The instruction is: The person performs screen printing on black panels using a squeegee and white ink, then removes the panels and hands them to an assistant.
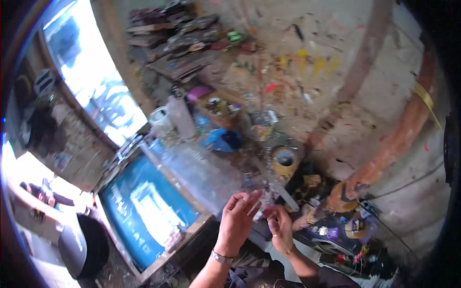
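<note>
My left hand, with a metal-banded watch at its wrist, is raised at the lower middle. Its fingers are stretched and slightly bent, and I see nothing held in them. Close beside it on the right, my right hand has its fingers curled in. A reddish blur shows at those fingertips, too smeared to tell whether it is a thing or the fingers themselves. Behind both hands is a cluttered bench, with a flat clear plastic sheet nearest my left hand.
A wood-framed blue screen panel lies to the left. Beyond the sheet are a roll of tape, a blue cloth-like bundle and a white container. A rust-brown pole slants along the right. A dark rounded object stands lower left.
</note>
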### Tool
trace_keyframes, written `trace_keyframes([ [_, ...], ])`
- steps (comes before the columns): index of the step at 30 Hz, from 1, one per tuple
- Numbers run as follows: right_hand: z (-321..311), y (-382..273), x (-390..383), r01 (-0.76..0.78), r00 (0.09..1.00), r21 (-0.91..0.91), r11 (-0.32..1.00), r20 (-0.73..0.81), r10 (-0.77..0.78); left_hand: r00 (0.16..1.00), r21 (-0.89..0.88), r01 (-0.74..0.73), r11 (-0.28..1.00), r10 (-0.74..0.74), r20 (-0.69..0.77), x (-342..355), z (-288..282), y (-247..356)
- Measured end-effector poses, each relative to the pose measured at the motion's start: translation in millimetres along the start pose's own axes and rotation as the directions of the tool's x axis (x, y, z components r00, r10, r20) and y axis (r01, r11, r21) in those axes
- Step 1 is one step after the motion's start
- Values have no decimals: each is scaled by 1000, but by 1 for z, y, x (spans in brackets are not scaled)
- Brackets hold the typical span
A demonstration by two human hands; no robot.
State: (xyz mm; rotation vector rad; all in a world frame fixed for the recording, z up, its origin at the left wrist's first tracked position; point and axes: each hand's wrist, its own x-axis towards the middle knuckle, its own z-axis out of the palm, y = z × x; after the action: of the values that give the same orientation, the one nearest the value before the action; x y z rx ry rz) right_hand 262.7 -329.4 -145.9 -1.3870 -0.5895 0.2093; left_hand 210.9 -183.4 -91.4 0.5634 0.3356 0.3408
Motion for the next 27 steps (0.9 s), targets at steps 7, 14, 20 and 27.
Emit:
trace_keyframes([
  [7, 59, -25, 43, -18, 963, -63, 998, 269, 34, 986, -265, -158, 951, 139, -90, -45, -38, 12],
  [14, 70, -30, 36, -543, 732, 111, 833, 549, 404, 947, -198, -264, 944, 215, -238, -67, -57, 5],
  [20, 80, -46, 31, -368, 750, -34, 929, 580, 319, 972, -259, -227, 939, 202, -120, -91, -74, 10],
  [27, 64, -111, 66, 327, 366, -231, 917, 925, 102, 992, -72, -116, 991, 119, 30, -113, -74, 48],
])
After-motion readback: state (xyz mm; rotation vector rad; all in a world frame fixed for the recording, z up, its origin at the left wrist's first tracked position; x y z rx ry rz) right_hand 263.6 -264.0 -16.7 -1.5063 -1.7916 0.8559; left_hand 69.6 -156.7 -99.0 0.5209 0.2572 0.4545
